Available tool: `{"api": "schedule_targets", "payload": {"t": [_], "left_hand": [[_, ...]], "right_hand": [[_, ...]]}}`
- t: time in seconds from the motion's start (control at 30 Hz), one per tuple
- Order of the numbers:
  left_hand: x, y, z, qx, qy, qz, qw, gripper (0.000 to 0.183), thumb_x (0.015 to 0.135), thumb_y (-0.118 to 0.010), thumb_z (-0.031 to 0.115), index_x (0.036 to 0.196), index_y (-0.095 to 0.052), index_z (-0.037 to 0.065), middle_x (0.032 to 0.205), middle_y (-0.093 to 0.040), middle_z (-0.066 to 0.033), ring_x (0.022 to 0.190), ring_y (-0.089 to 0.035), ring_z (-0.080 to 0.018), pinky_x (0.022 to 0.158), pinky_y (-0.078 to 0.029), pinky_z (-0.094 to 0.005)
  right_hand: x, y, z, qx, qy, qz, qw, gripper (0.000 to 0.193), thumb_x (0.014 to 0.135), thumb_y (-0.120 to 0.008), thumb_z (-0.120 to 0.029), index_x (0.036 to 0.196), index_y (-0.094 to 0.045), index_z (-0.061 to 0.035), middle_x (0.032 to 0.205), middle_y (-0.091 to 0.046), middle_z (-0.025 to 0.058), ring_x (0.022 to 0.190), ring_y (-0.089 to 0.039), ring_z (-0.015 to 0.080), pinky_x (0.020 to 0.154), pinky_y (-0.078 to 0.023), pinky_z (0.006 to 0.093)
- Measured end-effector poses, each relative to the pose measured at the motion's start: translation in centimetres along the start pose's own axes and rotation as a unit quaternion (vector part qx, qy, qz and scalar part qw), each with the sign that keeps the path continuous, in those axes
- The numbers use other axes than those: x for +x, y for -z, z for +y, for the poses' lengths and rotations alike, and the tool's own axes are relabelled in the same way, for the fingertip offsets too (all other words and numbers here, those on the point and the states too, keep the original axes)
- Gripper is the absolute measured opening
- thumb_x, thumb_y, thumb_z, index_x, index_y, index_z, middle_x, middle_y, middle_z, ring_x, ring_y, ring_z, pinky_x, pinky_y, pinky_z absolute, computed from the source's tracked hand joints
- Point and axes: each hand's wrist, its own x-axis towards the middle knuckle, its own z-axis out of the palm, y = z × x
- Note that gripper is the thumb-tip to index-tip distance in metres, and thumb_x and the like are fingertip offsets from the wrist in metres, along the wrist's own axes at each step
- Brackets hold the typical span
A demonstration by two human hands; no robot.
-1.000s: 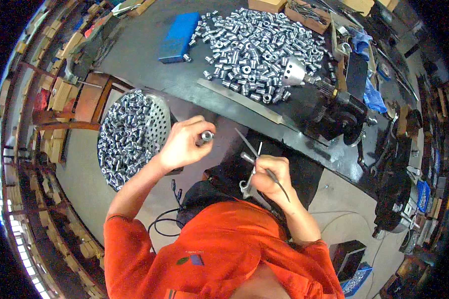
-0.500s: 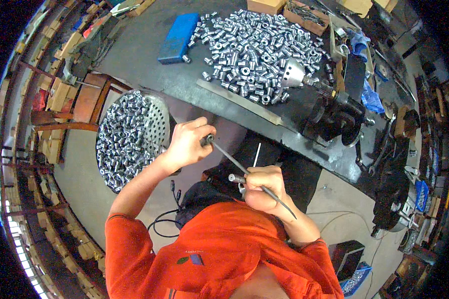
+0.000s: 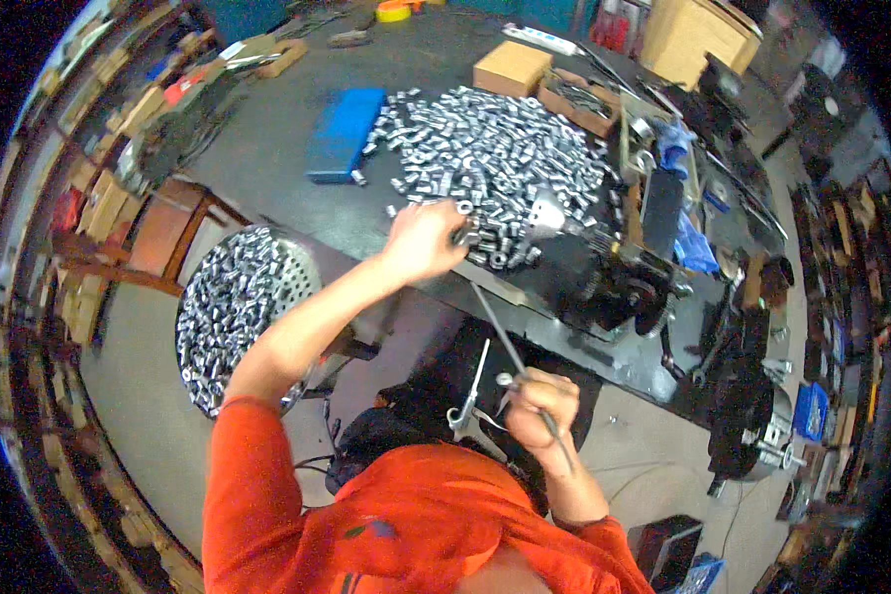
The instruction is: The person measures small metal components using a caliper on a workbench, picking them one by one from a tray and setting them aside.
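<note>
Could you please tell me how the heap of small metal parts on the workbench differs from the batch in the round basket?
The heap on the workbench spreads loose and ragged over the dark top, while the batch in the round basket is held inside a circular rim. The heap lies high on the bench; the basket sits lower, to the person's left. The left hand reaches the heap's near edge; no hand touches the basket. Both hold small shiny silver cylinders.
</note>
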Motion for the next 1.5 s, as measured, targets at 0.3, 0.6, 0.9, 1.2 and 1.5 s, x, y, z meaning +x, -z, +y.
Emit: {"api": "schedule_targets", "payload": {"t": [0.3,0.6,0.9,1.2,1.5], "left_hand": [[-4.8,8.3,-6.6,-0.108,0.06,0.065,0.99,0.043,0.08,-0.067,0.024,0.114,-0.057,0.001,0.092,-0.066,-0.0142,0.086,-0.065,-0.0256,0.078,-0.05,-0.0368],[-41.1,15.0,-16.6,-0.031,0.51,0.268,0.817,0.047,0.085,-0.063,0.028,0.115,-0.055,-0.008,0.105,-0.065,-0.0189,0.101,-0.061,-0.0236,0.088,-0.046,-0.0321],[-42.9,6.9,-13.0,0.157,0.535,0.272,0.784,0.05,0.09,-0.052,0.032,0.127,-0.047,-0.001,0.134,-0.041,-0.0244,0.124,-0.039,-0.039,0.103,-0.033,-0.0416],[-38.3,7.9,-14.6,0.048,0.547,0.247,0.798,0.048,0.076,-0.065,0.038,0.119,-0.059,0.016,0.11,-0.055,-0.0119,0.111,-0.048,-0.0301,0.095,-0.038,-0.0386],[-31.8,6.7,-14.6,0.039,0.516,0.154,0.841,0.045,0.074,-0.066,0.044,0.113,-0.062,0.021,0.104,-0.056,-0.0113,0.096,-0.058,-0.0276,0.083,-0.045,-0.0388]], "right_hand": [[-2.7,-1.0,0.7,0.063,-0.071,-0.005,0.995,0.032,0.053,-0.053,0.011,0.052,-0.026,-0.0067,0.048,-0.036,0.0043,0.038,-0.033,0.0163,0.039,-0.022,0.0278],[-1.9,-3.5,1.1,0.16,-0.077,-0.104,0.979,0.032,0.066,-0.05,0.01,0.054,-0.024,-0.005,0.049,-0.037,0.0042,0.042,-0.037,0.0118,0.04,-0.023,0.0245],[-1.0,-5.1,-0.3,0.216,-0.108,-0.135,0.961,0.025,0.055,-0.048,0.005,0.052,-0.025,-0.0053,0.05,-0.037,0.0049,0.043,-0.034,0.0135,0.042,-0.023,0.0255],[-2.2,-5.4,0.5,0.215,-0.102,-0.143,0.961,0.028,0.066,-0.046,0.008,0.051,-0.027,-0.0051,0.05,-0.041,0.0047,0.042,-0.039,0.0118,0.041,-0.025,0.0229],[-2.7,-5.3,0.5,0.215,-0.119,-0.118,0.962,0.029,0.061,-0.044,0.016,0.05,-0.026,-0.0051,0.05,-0.038,0.0021,0.044,-0.036,0.0097,0.041,-0.025,0.0234]]}}
